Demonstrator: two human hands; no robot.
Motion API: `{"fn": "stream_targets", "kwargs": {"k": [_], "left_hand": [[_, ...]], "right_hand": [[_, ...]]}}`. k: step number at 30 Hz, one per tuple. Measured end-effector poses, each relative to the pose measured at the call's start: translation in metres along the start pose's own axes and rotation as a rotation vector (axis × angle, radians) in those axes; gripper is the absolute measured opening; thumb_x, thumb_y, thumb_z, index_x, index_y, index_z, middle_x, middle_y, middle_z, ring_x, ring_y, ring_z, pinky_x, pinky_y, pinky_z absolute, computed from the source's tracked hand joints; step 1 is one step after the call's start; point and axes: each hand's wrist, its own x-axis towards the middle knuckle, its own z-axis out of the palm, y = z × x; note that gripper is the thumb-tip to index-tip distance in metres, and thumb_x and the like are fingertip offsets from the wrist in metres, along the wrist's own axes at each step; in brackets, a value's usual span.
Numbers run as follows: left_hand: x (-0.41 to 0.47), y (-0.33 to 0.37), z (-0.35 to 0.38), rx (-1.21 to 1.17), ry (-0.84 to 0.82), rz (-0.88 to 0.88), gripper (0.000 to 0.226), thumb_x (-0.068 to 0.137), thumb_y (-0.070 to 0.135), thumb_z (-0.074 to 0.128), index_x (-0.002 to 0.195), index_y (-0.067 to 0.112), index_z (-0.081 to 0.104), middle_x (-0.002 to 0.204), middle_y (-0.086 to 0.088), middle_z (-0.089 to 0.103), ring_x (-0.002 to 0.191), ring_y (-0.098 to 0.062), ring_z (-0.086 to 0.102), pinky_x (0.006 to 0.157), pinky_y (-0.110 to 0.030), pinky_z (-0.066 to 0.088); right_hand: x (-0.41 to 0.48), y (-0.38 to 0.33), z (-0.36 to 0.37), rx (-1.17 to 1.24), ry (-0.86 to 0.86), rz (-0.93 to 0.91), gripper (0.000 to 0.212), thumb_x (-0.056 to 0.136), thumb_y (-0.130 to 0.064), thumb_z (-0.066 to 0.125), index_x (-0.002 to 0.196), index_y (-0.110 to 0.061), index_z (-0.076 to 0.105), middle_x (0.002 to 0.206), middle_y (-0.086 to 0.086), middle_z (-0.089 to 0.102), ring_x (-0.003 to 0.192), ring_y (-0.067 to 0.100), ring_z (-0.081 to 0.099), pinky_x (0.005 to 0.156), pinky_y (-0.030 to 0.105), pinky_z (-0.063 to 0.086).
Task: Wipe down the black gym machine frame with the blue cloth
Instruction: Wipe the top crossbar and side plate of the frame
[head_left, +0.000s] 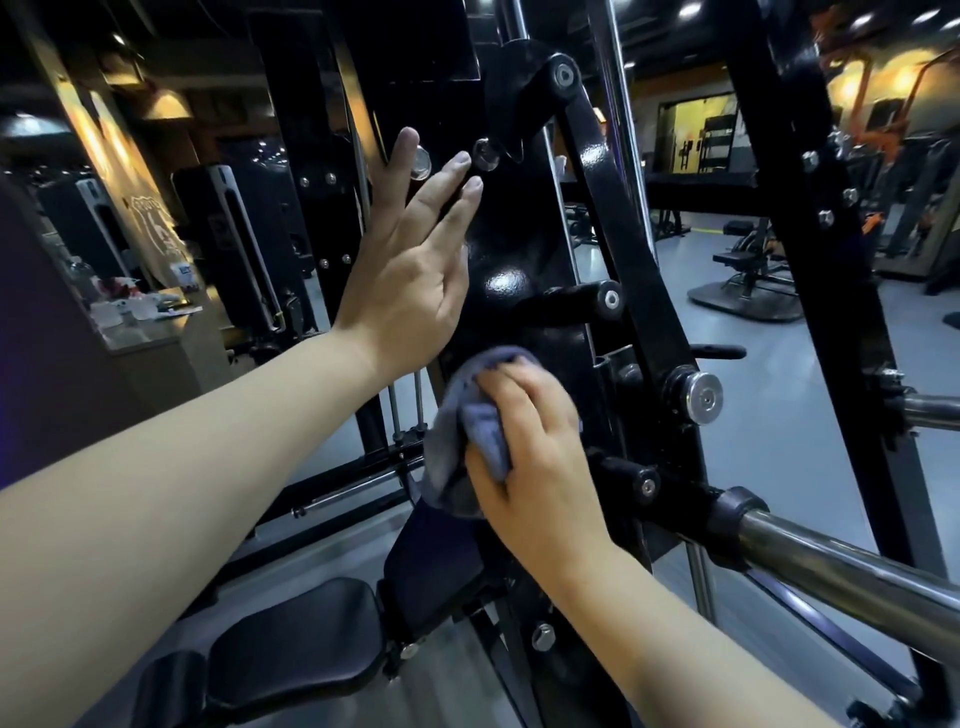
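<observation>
The black gym machine frame (524, 244) rises through the middle of the view, a glossy upright plate with bolts and short black pegs. My right hand (535, 441) grips the bunched blue cloth (462, 441) and presses it against the frame's lower part, below a black peg (571, 304). My left hand (415, 265) lies flat with straight fingers against the frame's left edge, higher up, its fingertips near two round clear knobs (485, 155).
A chrome bar (852, 566) sticks out at lower right, with a chrome-capped pivot (701, 397) above it. Black seat pads (291, 639) sit at the bottom left. A counter with clutter (140, 312) stands left; other gym machines (748, 260) fill the grey floor at right.
</observation>
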Motion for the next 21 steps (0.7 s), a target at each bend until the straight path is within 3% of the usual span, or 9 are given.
{"fn": "stream_targets", "kwargs": {"k": [5,10,13,18,21], "left_hand": [[-0.006,0.005,0.002,-0.031,0.018,-0.009,0.044,0.104,0.0,0.043,0.148,-0.003,0.043,0.158,-0.017,0.033,0.15,-0.04,0.006,0.126,-0.035,0.004],[-0.014,0.009,0.003,-0.002,0.014,0.003,0.046,0.105,0.004,0.042,0.151,-0.002,0.039,0.162,-0.014,0.028,0.152,-0.041,0.01,0.126,-0.035,-0.001],[-0.024,0.016,0.006,0.023,-0.023,-0.031,0.049,0.105,0.008,0.04,0.153,0.001,0.035,0.163,-0.012,0.029,0.154,-0.039,0.011,0.126,-0.037,-0.004],[-0.041,0.026,0.011,0.044,-0.058,-0.045,0.051,0.105,0.008,0.041,0.154,0.001,0.034,0.164,-0.012,0.027,0.154,-0.036,0.009,0.126,-0.047,-0.002],[-0.043,0.028,0.011,0.06,-0.067,-0.056,0.051,0.105,0.01,0.039,0.155,0.001,0.032,0.164,-0.012,0.027,0.154,-0.035,0.008,0.127,-0.048,-0.001]], "right_hand": [[-0.053,0.019,-0.006,-0.049,-0.103,-0.03,0.046,0.097,-0.025,0.059,0.14,-0.01,0.052,0.148,0.005,0.045,0.144,0.024,0.038,0.117,0.04,0.038],[-0.023,0.007,0.0,0.025,0.0,0.074,0.051,0.094,-0.025,0.056,0.143,-0.014,0.044,0.147,0.003,0.043,0.139,0.024,0.04,0.117,0.037,0.037],[-0.013,-0.008,0.009,0.078,0.05,0.155,0.052,0.096,-0.027,0.054,0.144,-0.011,0.045,0.15,0.004,0.04,0.144,0.024,0.036,0.12,0.042,0.033],[-0.066,0.009,0.012,-0.007,-0.033,0.061,0.056,0.095,-0.027,0.056,0.147,-0.013,0.039,0.154,0.008,0.038,0.149,0.024,0.03,0.123,0.032,0.025],[-0.101,0.024,0.012,-0.004,0.008,0.021,0.052,0.096,-0.026,0.059,0.143,-0.013,0.043,0.154,0.007,0.034,0.148,0.026,0.033,0.121,0.036,0.03]]}}
